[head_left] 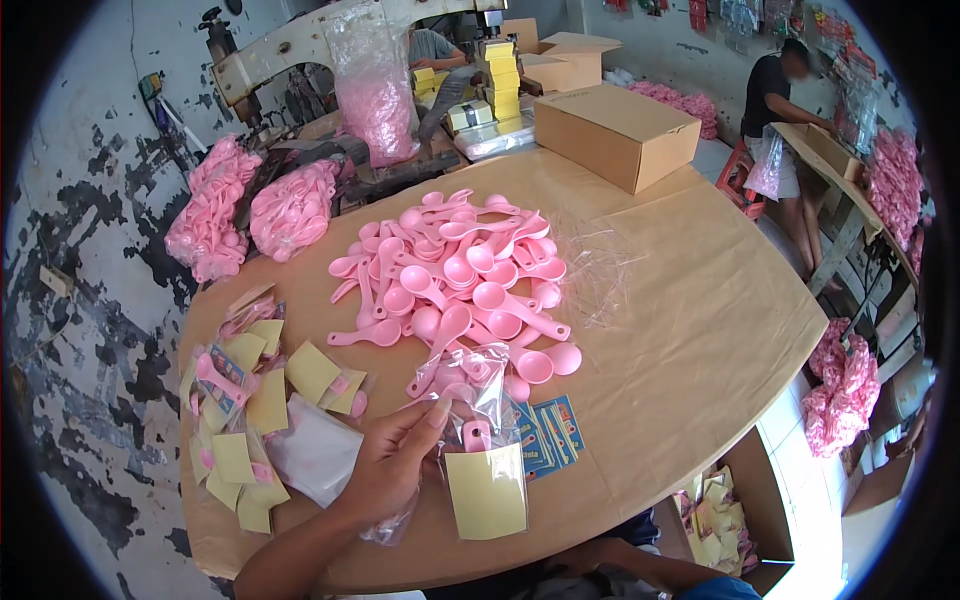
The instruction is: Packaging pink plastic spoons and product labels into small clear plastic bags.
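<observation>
One clear plastic bag (497, 400), glossy and crinkled, pinched narrowly between the thumb and fingers of the left hand (400, 455), near the front of the bench (680, 330); cannot tell whether touching the surface. Inside, one smooth pink spoon (477, 435), showing a rounded handle end with a hole, and one flat, matte yellow card (487, 495), rectangular and upright. Low by the bench's front edge, one right hand (590, 553), shadowed; cannot tell whether wide, narrow or holding anything.

Just right of the bag, at least three thin blue cards (550, 437), glossy, fanned and overlapping on the creased brown covering. Behind the bag, dozens of loose pink spoons (460, 270) in one broad heap, moulded with deep round bowls and pierced handles; too tangled to count exactly. Beside the heap, on the right, wispy transparent film (600, 270).

Left of the left hand, one limp, milky stack of bags (315, 455); farther left, at least eight filled packs (267, 400), overlapping, crisp yellow squares showing through. At the far edge, one closed cardboard box (615, 135), stiff and square-cornered. Off the back left, two bulging pink sacks (295, 210), lumpy under shiny wrap.
</observation>
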The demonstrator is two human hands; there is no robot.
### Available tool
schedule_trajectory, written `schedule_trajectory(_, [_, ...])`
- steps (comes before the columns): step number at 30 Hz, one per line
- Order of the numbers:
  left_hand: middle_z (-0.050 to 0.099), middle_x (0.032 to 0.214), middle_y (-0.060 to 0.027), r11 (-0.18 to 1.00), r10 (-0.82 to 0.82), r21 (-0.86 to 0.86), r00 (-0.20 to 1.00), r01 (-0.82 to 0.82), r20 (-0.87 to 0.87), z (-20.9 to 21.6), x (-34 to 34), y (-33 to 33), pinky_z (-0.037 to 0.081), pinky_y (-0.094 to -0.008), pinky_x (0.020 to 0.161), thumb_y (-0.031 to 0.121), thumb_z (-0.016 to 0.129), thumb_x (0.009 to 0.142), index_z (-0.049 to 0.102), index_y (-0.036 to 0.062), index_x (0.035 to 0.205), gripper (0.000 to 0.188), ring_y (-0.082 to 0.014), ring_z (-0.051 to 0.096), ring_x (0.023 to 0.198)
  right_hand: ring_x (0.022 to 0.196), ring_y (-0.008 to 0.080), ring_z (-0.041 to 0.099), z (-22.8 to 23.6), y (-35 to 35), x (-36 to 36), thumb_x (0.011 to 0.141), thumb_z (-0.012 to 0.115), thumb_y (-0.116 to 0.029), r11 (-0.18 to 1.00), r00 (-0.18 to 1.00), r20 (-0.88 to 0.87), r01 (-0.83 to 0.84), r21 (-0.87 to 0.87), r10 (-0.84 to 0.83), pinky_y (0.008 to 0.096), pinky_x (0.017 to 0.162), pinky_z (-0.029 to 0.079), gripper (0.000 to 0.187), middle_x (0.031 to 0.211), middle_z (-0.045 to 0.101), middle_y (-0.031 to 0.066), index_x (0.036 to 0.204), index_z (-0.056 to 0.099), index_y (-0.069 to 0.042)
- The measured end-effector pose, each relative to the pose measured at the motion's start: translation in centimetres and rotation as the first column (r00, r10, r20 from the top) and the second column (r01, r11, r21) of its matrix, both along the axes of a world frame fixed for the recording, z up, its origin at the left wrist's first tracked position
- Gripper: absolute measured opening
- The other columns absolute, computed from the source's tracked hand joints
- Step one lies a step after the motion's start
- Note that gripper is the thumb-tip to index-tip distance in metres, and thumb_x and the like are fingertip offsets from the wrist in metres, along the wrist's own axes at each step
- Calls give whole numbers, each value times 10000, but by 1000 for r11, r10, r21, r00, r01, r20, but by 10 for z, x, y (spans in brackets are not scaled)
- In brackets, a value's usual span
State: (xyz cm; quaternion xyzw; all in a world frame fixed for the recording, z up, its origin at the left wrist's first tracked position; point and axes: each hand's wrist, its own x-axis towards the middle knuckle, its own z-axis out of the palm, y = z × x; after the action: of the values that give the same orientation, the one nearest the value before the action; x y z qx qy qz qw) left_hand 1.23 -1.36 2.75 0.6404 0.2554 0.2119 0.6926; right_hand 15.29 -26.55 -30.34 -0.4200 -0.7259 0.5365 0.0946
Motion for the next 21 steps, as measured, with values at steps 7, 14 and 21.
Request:
schedule_trajectory(7, [648,882,-14,999,-12,-41,1000,13,11,-11,-3,5,544,-212,609,302,441,1033,619,10,1145,359,-46,630,765,1069,284,569,-2,8,0,902,578,-300,999,964,265,-37,33,27,402,918,448,221,1077,624,104,992,626,-105])
schedule_trajectory(14, [633,864,-2,999,-44,-4,999,44,-9,-3,-3,4,539,-207,623,296,435,1036,619,15,1149,354,-42,618,764,944,260,585,29,5,8,920,556,-253,941,971,-56,240,238,-233,378,870,451,190,991,621,93,944,623,-77])
schedule_trajectory(21, [656,927,-21,997,-54,-58,998,55,11,-8,-4,5,548,-218,638,301,425,1038,612,13,1158,364,-55,631,808,1057,278,587,45,12,16,916,560,-254,940,977,108,145,308,-186,400,945,451,226,1087,642,64,1056,657,-105])
